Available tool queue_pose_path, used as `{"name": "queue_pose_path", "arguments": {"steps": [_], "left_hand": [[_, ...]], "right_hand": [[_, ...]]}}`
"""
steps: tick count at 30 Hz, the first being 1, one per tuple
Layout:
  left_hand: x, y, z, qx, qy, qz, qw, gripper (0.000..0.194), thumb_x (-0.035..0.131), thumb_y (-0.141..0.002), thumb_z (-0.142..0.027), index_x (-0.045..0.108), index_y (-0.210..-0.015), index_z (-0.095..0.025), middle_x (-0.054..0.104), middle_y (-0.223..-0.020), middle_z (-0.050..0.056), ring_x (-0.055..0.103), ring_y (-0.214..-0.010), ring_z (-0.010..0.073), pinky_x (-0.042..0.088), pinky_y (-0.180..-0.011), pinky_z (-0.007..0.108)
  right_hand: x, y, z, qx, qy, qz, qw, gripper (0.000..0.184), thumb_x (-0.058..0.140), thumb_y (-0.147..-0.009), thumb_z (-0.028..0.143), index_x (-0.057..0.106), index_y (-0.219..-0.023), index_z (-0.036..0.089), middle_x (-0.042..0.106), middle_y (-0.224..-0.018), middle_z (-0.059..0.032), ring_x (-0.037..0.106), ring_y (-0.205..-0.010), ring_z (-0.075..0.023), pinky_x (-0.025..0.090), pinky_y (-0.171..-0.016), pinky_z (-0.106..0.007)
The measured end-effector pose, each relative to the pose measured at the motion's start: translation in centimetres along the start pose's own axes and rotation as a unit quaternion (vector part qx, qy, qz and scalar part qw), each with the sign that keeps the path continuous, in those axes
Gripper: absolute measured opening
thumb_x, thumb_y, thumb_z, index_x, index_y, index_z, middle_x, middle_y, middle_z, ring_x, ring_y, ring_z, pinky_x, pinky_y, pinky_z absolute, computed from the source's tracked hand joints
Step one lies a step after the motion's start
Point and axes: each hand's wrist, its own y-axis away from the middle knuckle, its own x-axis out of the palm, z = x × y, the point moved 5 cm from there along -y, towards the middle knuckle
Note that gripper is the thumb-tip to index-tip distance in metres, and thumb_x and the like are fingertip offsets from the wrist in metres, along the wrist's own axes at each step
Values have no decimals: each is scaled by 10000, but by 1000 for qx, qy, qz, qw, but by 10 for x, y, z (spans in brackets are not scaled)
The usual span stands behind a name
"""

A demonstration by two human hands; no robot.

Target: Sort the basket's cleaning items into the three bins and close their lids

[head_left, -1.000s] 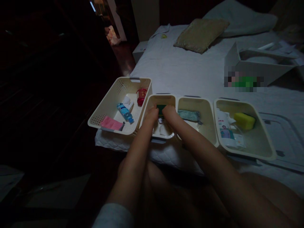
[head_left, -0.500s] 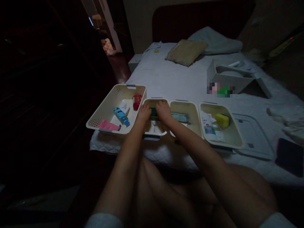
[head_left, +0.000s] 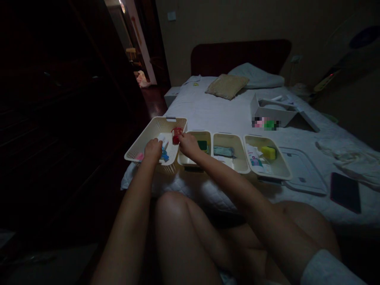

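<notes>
A large cream basket point(head_left: 139, 144) with perforated walls sits at the left of the bed's front edge. My left hand point(head_left: 153, 149) reaches into it with curled fingers around a blue bottle point(head_left: 164, 155), covering the bottle's upper part. Beside the bottle lies a white item point(head_left: 162, 138), and a pink cloth point(head_left: 138, 156) shows at the near left corner. My right hand point(head_left: 189, 145) pinches a red mesh-patterned container point(head_left: 176, 135) at the basket's right side. Below that forearm, a green sponge point(head_left: 202, 145) lies in the neighbouring cream bin point(head_left: 190, 161).
Another bin point(head_left: 242, 162) holds a greenish cloth packet point(head_left: 224, 151). The rightmost bin point(head_left: 282, 170) contains a white bottle point(head_left: 253, 156) and a yellow sponge point(head_left: 268, 152). A grey lid point(head_left: 308, 174) and dark tablet point(head_left: 345, 192) lie at right. An open white box point(head_left: 285, 114) stands behind.
Both hands have left the small bin with the green sponge and moved left to the large basket, the left to the blue bottle, the right to the red container. The view has tilted upward.
</notes>
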Motion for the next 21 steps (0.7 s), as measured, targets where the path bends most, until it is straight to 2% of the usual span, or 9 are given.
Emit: {"name": "queue_pose_path", "arguments": {"steps": [5, 9, 13, 21], "left_hand": [[24, 18, 52, -54, 8, 47, 997, 321, 345, -835, -216, 613, -1006, -172, 573, -1042, 149, 554, -979, 257, 450, -757, 320], [45, 20, 82, -78, 42, 73, 993, 304, 378, -818, -253, 618, -979, -160, 597, -1025, 142, 577, -957, 243, 458, -763, 302], [59, 12, 97, -72, 78, 57, 993, 314, 389, -809, -259, 603, -1012, -152, 599, -1060, 139, 574, -993, 234, 456, -804, 298], [82, -3, 117, -78, 153, 46, 984, 338, 480, -746, -271, 599, -1051, -191, 603, -1127, 96, 571, -1028, 220, 446, -855, 285]], "right_hand": [[10, -12, 39, -42, -5, 29, 999, 310, 338, -867, 135, 543, -1100, 133, 573, -1101, -152, 555, -988, -217, 443, -812, -323], [29, -25, 61, -83, -14, 56, 995, 285, 376, -853, 149, 567, -1065, 142, 588, -1073, -138, 581, -961, -213, 471, -780, -323], [58, -38, 79, -128, -31, 112, 985, 282, 409, -833, 157, 569, -1064, 130, 608, -1071, -143, 605, -939, -221, 492, -748, -330], [120, -64, 101, -133, -45, 207, 968, 280, 513, -798, 181, 580, -1065, 130, 626, -1106, -129, 607, -973, -226, 507, -752, -330]]}}
